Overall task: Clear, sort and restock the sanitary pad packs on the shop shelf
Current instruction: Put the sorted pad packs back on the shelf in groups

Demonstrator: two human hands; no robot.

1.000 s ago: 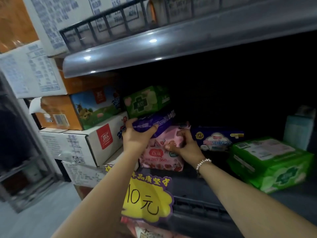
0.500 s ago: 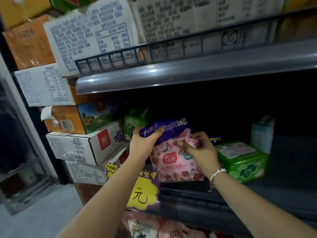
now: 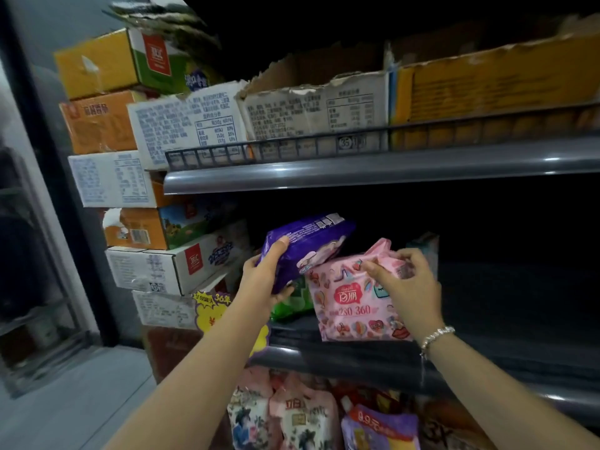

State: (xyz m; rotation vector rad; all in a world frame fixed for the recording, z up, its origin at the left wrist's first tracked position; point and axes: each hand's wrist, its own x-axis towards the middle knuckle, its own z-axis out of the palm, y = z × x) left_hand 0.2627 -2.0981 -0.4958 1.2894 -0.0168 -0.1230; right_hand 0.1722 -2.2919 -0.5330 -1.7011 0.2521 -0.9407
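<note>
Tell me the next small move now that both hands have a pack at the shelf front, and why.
Probably draw both packs out past the shelf lip. The left hand grips the purple pack, raised and tilted, while the right hand pinches the top of the pink pack, which stands at the front edge. A green pack sits behind them.

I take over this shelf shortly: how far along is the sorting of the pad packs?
Early, clearing stage. Nothing looks sorted yet. In hand: the left hand grips a purple pack, the right hand pinches the top of a pink pack standing on the shelf. Left: a green pack behind them, then the restocking.
</note>
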